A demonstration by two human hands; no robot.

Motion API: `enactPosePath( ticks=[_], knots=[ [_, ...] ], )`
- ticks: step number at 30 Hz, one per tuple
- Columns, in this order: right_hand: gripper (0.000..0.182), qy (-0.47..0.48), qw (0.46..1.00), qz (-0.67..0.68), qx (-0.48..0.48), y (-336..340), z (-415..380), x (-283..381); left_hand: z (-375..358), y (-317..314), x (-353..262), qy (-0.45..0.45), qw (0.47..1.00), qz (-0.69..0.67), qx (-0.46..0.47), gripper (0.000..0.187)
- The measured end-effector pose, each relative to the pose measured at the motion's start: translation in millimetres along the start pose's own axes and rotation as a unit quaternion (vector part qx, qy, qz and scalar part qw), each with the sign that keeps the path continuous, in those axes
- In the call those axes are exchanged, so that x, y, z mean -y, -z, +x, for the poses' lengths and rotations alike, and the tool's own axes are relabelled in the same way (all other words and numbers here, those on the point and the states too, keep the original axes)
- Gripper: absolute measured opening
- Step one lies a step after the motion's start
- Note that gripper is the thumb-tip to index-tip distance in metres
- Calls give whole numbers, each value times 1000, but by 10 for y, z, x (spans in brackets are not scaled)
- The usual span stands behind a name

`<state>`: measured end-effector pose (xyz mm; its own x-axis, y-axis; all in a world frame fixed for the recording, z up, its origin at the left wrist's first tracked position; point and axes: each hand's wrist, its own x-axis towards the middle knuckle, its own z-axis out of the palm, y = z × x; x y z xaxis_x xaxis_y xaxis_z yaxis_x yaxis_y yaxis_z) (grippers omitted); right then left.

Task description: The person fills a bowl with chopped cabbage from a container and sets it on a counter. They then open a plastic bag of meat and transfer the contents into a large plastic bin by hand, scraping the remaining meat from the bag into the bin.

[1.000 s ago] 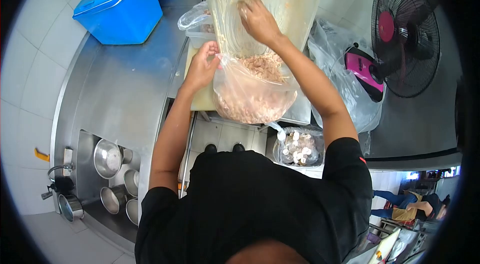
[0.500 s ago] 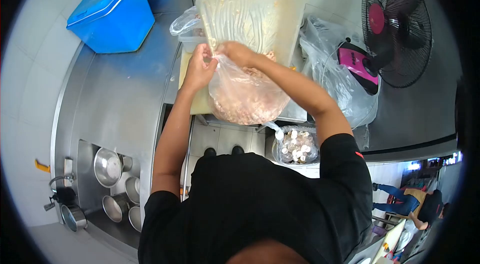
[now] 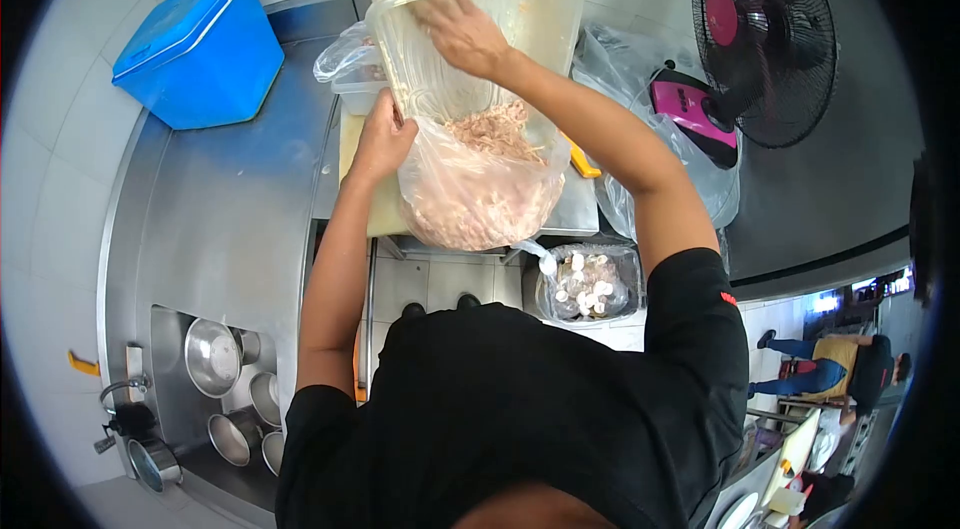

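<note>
A pale plastic tub (image 3: 552, 19) stands tilted on its side, with its inner wall smeared with residue. Over its lower rim hangs a clear plastic bag (image 3: 480, 204) filled with shredded, pinkish food (image 3: 497, 134), some of which lies at the bag's mouth. My left hand (image 3: 383, 141) grips the bag's edge against the left rim of the tub. Inside the tub, my right hand (image 3: 462, 34) lies with its fingers stretched out against the upper left wall, slightly blurred, holding nothing.
A blue cooler (image 3: 205, 54) is on the steel counter at the left, above a sink with metal pots (image 3: 213, 359). A fan (image 3: 765, 39) and clear plastic bags (image 3: 610, 69) are at the right. Below stands a lined bin (image 3: 585, 287). Another person (image 3: 840, 369) is far right.
My right hand has let go of the bag's edge and moved up into the tub. The bag's mouth now lies lower and wider, showing more food. The whole view has shifted slightly.
</note>
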<state>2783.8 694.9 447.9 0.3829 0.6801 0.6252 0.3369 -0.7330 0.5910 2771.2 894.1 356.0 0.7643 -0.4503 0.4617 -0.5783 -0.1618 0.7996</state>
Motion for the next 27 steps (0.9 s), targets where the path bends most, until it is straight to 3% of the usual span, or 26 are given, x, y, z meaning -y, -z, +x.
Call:
enactPosePath(
  ticks=[3,4,6,8,10,12,16,18,19,20,22,25,26,27],
  knots=[
    [36,-58,974,-118,187,21,-11,-95,20,-1,6,-18,999,-29,8,25],
    [36,-57,974,-119,185,12,-57,-114,26,11,-3,-17,999,-42,14,25],
    [36,-178,958,-146,169,-108,-206,-190,24,20,38,-12,999,-48,20,26],
    [36,-224,953,-154,137,-165,-334,-283,47,34,64,-6,998,-53,27,26],
    [36,-279,941,-159,110,-248,-405,-367,70,38,70,23,996,-48,78,43],
    [37,-343,915,-175,117,-335,-432,-442,91,28,75,18,995,-47,89,43],
    [33,-351,884,-291,105,-676,-531,-273,118,6,114,8,995,-36,98,44],
    [29,-465,860,-159,138,-762,-591,-9,101,-9,45,12,994,-63,84,36],
    [27,-478,845,-55,233,-628,-625,104,93,-4,8,18,994,-90,61,28],
    [25,-480,813,53,324,-335,-569,230,90,-8,-12,16,994,-89,62,28],
    [21,-381,789,175,449,-508,-902,375,64,-17,-39,-5,993,-110,36,32],
    [22,-360,761,180,510,-303,-827,413,40,-8,43,35,992,-119,35,36],
    [30,-471,750,198,420,-231,-728,356,38,1,63,46,991,-116,46,35],
    [30,-476,747,202,419,-226,-747,372,39,-6,82,47,991,-112,52,35]
  ],
)
